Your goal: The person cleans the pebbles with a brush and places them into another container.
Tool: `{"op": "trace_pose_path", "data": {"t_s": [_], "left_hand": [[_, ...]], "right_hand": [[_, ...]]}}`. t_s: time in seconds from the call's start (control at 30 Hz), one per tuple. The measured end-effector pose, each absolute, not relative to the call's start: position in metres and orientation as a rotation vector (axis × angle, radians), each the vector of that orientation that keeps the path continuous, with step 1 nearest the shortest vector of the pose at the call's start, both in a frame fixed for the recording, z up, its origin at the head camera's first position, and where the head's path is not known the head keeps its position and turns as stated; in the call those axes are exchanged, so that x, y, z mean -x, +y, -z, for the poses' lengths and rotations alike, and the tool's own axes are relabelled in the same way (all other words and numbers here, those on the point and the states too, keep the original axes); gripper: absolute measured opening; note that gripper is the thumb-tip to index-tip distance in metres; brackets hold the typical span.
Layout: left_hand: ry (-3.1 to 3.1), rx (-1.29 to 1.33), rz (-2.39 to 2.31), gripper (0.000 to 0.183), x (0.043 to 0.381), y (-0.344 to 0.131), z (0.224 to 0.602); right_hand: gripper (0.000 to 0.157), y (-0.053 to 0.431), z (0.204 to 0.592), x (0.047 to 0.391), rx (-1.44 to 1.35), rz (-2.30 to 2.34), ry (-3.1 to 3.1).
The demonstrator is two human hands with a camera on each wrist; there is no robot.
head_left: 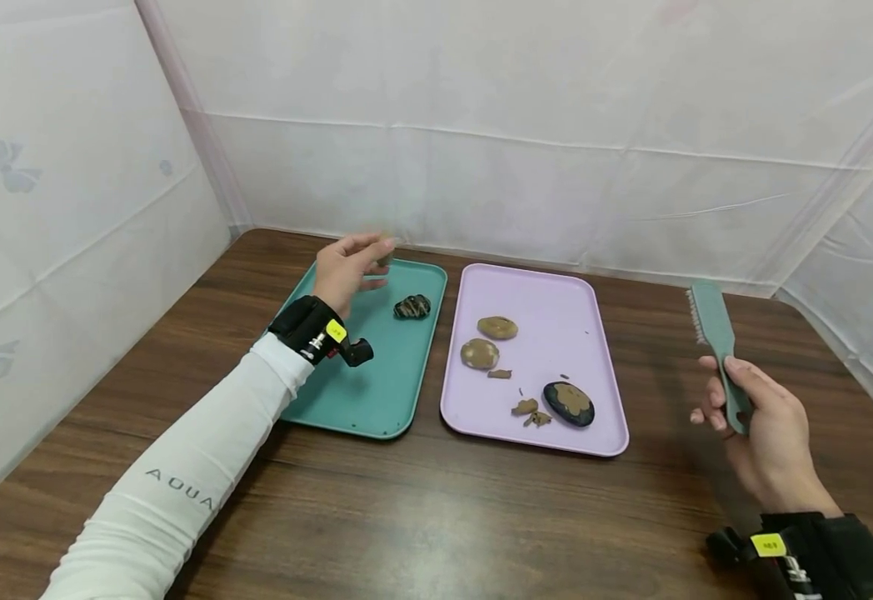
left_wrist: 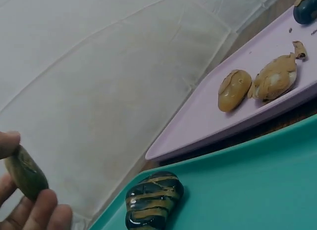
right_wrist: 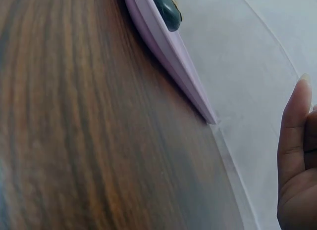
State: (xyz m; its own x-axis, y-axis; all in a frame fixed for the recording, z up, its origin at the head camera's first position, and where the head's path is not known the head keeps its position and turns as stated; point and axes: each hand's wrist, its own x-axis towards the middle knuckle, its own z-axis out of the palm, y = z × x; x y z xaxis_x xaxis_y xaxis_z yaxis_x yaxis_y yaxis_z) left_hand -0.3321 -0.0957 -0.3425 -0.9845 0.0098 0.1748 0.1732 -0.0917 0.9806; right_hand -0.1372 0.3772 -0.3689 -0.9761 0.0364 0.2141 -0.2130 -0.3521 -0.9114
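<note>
My left hand [head_left: 348,271] is raised over the far end of the teal tray [head_left: 361,412]. Its thumb and fingers pinch a greenish-brown stone [left_wrist: 27,173], clear of the tray. Below and to the right of that hand, a black stone with tan stripes [head_left: 411,307] lies on the teal tray. On the right, above the wooden table, my right hand [head_left: 770,425] grips a grey-green brush [head_left: 714,321] by its handle, bristles facing left. In the right wrist view only part of the right hand [right_wrist: 294,161] shows; the brush is out of sight there.
A lilac tray [head_left: 526,292] lies in the middle. On it are two mud-coated stones [head_left: 497,327], a dark stone with a brown crust [head_left: 569,404], and several loose brown flakes [head_left: 525,407]. White sheeting [head_left: 481,167] hangs behind the wooden table [head_left: 376,517] and at both sides.
</note>
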Motion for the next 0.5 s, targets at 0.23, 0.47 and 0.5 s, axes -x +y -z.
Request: {"op": "trace_pose_path", "data": {"t_s": [0.23,0.47,0.5], "left_hand": [[-2.316,0.132,2.161,0.05,0.3357,-0.101,0.3462],[-2.415,0.129,2.093,0.048,0.336,-0.1049,0.3501],[-2.431,0.125,2.084,0.048,0.3359,-0.1056,0.3507]], "right_hand": [[0.032,0.3811,0.3726,0.1395,-0.212,-2.446,-1.73],[0.033,0.3815,0.3765,0.1412,-0.202,-2.447,-1.729],[0.033,0.3811,0.3771,0.1415,-0.197,-2.447,-1.734]]}}
